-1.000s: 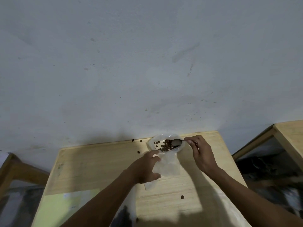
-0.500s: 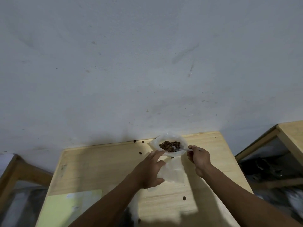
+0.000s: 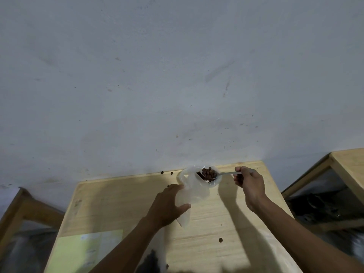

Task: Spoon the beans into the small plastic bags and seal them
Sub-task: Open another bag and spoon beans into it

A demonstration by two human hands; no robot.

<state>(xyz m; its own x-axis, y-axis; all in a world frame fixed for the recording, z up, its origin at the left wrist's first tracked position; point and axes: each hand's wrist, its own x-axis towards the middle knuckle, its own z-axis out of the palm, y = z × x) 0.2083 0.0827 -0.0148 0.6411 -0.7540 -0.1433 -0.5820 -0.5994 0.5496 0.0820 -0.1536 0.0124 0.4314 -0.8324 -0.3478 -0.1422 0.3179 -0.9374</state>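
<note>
My right hand (image 3: 249,184) grips the handle of a metal spoon (image 3: 226,173) whose bowl is heaped with brown beans (image 3: 208,173). The spoon bowl hovers over a clear container (image 3: 214,183) at the table's far edge. My left hand (image 3: 169,203) holds a small clear plastic bag (image 3: 194,191) just left of the spoon, thumb and fingers pinching the film. The bag's lower end (image 3: 184,220) hangs below my hand over the table.
The wooden table (image 3: 226,223) stands against a grey wall. Loose beans lie near the far edge (image 3: 162,172) and on the near part (image 3: 220,240). A yellow-green sheet (image 3: 86,251) lies front left. Wooden furniture stands at the right (image 3: 346,168) and left (image 3: 11,209).
The spoon dipped into the container and has come up heaped with beans. My right hand drew back to the right. My left hand shifted the bag slightly left.
</note>
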